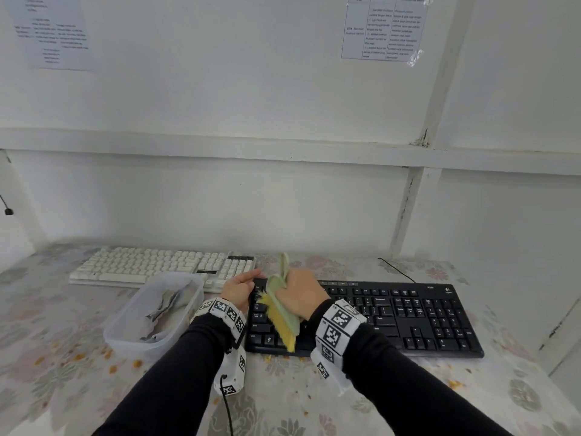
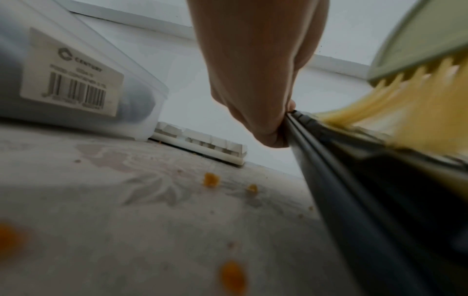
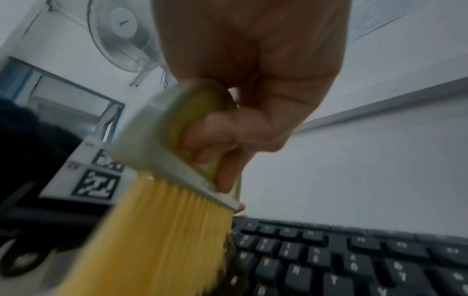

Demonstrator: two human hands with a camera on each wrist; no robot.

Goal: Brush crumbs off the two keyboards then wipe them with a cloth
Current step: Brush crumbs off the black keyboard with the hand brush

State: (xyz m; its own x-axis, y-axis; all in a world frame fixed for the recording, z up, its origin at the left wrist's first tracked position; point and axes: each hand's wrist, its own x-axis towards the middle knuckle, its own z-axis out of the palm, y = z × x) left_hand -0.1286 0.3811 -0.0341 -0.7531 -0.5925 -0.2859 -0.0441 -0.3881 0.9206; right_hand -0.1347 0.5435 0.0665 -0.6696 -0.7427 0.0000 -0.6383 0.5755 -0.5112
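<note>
A black keyboard (image 1: 393, 313) lies on the table in front of me, a white keyboard (image 1: 157, 265) behind it to the left. My right hand (image 1: 298, 291) grips the pale green handle of a brush (image 1: 279, 313); its yellow bristles (image 3: 157, 230) lie on the black keyboard's (image 3: 341, 260) left keys. My left hand (image 1: 240, 286) holds the black keyboard's left end (image 2: 329, 160), the thumb on its top back corner; in the left wrist view the hand (image 2: 255, 76) presses against that edge. The brush (image 2: 415, 66) shows at the right of that view.
A clear plastic tub (image 1: 154, 313) with grey cloth inside stands left of the black keyboard, in front of the white one. Orange crumbs (image 2: 211, 180) are scattered on the floral tablecloth (image 1: 314, 398). A white wall rises right behind the table.
</note>
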